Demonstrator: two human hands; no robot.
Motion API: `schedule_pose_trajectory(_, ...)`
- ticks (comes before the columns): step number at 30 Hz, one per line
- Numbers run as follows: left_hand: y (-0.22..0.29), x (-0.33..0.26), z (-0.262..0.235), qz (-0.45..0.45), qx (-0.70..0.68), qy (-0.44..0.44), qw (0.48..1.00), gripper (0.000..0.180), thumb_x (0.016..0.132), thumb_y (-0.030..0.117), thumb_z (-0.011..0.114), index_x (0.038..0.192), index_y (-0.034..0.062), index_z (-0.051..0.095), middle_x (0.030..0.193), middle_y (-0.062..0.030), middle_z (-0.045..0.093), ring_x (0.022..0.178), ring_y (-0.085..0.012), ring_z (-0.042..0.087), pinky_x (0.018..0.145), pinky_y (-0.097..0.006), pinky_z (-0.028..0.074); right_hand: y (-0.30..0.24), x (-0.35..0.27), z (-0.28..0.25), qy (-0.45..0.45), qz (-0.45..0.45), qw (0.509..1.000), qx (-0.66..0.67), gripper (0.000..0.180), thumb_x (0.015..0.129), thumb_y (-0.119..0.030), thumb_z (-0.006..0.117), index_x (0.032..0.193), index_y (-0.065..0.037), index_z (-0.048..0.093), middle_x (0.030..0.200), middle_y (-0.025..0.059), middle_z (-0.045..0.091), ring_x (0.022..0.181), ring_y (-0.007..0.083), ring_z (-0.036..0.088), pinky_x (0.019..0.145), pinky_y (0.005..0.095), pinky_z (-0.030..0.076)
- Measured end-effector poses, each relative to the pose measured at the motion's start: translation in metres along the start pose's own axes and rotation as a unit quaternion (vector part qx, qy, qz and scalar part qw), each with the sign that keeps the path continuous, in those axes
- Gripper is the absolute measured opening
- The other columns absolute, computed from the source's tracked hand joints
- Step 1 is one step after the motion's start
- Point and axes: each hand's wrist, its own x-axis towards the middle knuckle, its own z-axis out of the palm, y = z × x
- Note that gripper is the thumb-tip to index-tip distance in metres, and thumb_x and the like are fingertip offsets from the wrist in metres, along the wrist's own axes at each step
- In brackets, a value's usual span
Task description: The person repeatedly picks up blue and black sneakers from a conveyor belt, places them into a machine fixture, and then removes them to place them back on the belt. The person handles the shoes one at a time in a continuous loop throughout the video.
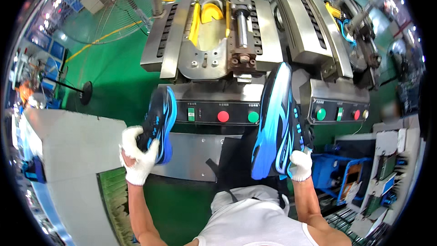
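My left hand, in a white knit glove, grips a black and blue sports shoe by its heel, toe pointing up and away. My right hand, also gloved, holds a second shoe of the same colours with its blue sole turned toward me. Both shoes hang in front of a grey metal press machine with a yellow shoe-shaped cradle. The left shoe sits beside the machine's control panel with its red and green round buttons.
A second press station with its own button panel stands to the right. A grey table lies at my left, a standing fan behind it on the green floor. Blue frames and crates sit at lower right.
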Motion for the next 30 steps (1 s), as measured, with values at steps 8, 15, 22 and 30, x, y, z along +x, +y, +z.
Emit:
schedule_pose_trajectory(8, -0.121, -0.155, 0.052, -0.194, 0.110, -0.103, 0.969, 0.052, 0.073, 0.025, 0.086, 0.118, 0.0091, 0.064, 0.116, -0.0149, 0.062, 0.111, -0.0377, 0.063, 0.095, -0.050, 0.049, -0.049, 0.158, 0.206, -0.117, -0.077, 0.948, -0.285, 0.032, 0.089, -0.007, 0.078, 0.119, 0.003, 0.073, 0.108, 0.0134, 0.077, 0.093, 0.0207, 0.076, 0.082, 0.0346, 0.063)
schedule_pose_trajectory(15, -0.137, -0.187, 0.073, -0.190, 0.081, -0.056, 0.977, 0.052, 0.069, 0.024, 0.090, 0.113, 0.0098, 0.066, 0.114, -0.0193, 0.063, 0.103, -0.0424, 0.065, 0.087, -0.055, 0.053, -0.045, 0.357, 0.292, -0.101, 0.048, 0.893, -0.436, 0.026, 0.089, -0.016, 0.079, 0.111, -0.007, 0.069, 0.099, 0.0092, 0.074, 0.082, 0.0215, 0.073, 0.067, 0.0345, 0.062)
schedule_pose_trajectory(22, -0.141, -0.183, 0.069, -0.187, 0.051, -0.092, 0.977, 0.055, 0.069, 0.021, 0.090, 0.117, 0.0075, 0.066, 0.118, -0.0201, 0.060, 0.108, -0.0426, 0.062, 0.091, -0.054, 0.052, -0.001, 0.462, 0.283, 0.095, -0.110, 0.703, -0.696, 0.031, 0.077, -0.006, 0.083, 0.104, 0.007, 0.075, 0.102, 0.0206, 0.076, 0.095, 0.0308, 0.073, 0.085, 0.0457, 0.060)
schedule_pose_trajectory(30, -0.142, -0.187, 0.073, -0.210, 0.056, -0.100, 0.971, 0.056, 0.073, 0.022, 0.089, 0.122, 0.0054, 0.066, 0.124, -0.0211, 0.059, 0.112, -0.0419, 0.061, 0.095, -0.053, 0.051, 0.026, 0.451, 0.279, 0.108, -0.102, 0.587, -0.796, 0.067, 0.070, -0.030, 0.085, 0.128, 0.001, 0.072, 0.134, 0.0262, 0.069, 0.125, 0.0363, 0.068, 0.106, 0.0422, 0.054)
